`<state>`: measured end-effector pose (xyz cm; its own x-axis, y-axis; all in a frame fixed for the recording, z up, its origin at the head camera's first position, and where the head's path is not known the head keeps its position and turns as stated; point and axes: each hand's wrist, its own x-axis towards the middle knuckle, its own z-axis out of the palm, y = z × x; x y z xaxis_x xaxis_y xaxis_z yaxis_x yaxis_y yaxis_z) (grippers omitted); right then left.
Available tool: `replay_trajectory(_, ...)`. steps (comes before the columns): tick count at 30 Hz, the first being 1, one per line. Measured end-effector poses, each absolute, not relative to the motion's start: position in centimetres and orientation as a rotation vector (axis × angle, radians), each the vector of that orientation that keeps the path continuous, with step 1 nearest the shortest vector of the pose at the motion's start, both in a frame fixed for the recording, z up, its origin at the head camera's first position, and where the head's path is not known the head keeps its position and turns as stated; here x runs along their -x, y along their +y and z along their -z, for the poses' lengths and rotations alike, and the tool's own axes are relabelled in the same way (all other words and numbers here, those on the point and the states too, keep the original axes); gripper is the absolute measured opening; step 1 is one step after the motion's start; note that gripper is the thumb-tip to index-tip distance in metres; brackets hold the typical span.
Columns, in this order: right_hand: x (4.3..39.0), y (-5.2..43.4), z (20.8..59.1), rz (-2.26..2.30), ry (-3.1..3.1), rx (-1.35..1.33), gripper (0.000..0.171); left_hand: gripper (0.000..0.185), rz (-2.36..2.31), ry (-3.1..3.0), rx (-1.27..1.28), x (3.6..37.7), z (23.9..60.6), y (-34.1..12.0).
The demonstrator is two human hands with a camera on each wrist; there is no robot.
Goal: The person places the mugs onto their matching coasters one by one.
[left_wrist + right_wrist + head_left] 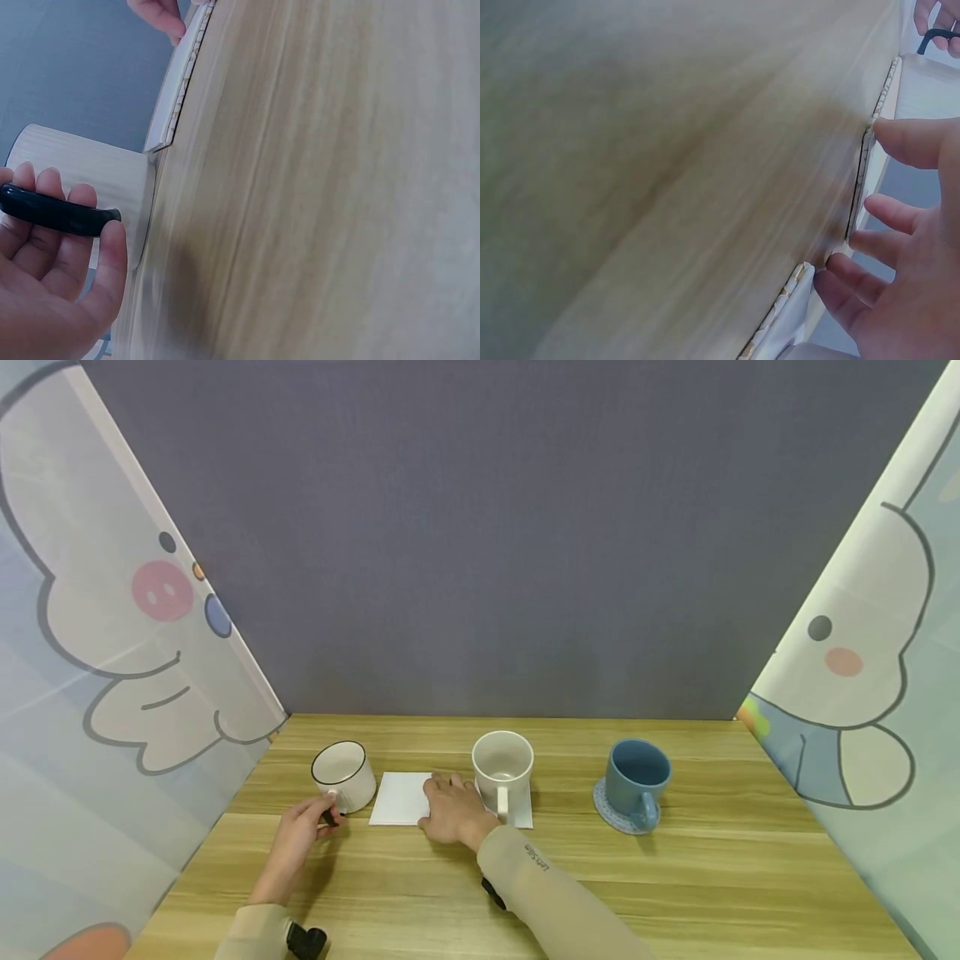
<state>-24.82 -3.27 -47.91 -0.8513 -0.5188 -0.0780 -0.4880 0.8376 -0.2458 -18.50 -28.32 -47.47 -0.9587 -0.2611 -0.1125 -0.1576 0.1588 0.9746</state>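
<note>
At the left, a white mug [352, 783] with a dark rim stands on the table. My left hand [302, 827] holds its black handle [56, 213], fingers curled round it and thumb against its end. Right of that mug lies a white square coaster [397, 800]. My right hand [456, 812] rests palm down at the coaster's right part, fingers spread, covering that side. In the right wrist view the thumb touches a coaster edge [858, 187]; whether this is a second coaster I cannot tell. Close to the right fingers, a cream mug [487, 783] stands on another square coaster [522, 814].
Farther right, a blue mug [624, 787] stands on a round blue speckled coaster [606, 810], handle toward the front. A grey panel [510, 543] rises behind the wooden table [712, 877]. Printed cartoon sheets flank both sides.
</note>
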Motion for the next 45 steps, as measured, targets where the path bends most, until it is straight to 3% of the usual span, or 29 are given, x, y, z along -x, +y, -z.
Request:
replay_trajectory(9,24.97,-3.15,47.91,0.444,2.861,0.740,0.045,0.040,1.929,-2.354,-0.431,18.33,47.35,-28.41)
replay_trajectory(45,24.91,-3.47,48.22,0.452,2.894,0.692,0.048,0.038,1.943,-2.282,-0.299,18.60,47.30,-27.90)
